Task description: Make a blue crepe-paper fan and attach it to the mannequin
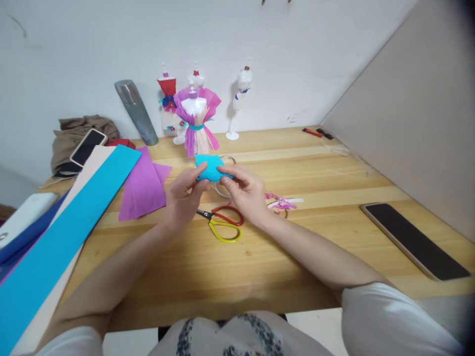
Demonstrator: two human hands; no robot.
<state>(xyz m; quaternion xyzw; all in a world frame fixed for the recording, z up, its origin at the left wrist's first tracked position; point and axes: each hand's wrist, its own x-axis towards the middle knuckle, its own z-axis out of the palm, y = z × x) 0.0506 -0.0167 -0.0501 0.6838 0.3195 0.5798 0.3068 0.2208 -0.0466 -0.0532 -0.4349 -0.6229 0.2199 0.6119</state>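
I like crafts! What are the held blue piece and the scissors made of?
The blue piece: matte, perhaps crepe paper or thin fabric, since it looks folded and shows no shine. The scissors: probably metal blades, dark, with smooth, glossy red and yellow handles, likely plastic.

A small folded turquoise paper piece (211, 169) is sitting between the left hand (181, 195) and the right hand (248, 192), above the light-brown wooden table (282, 272). Before them, red-and-yellow-handled metal scissors (222, 222) are lying. Left, flat purple paper sheets (143, 193) are resting right of a long turquoise paper strip (74, 237). Behind the hands, a purple-and-pink-dressed mannequin (196, 118) is standing, with a grey cylindrical bottle (137, 111) leftward. Partly hidden pink scraps (281, 201) seem to be lying right of the right wrist; a black rectangular phone (415, 242) is lying farther right.
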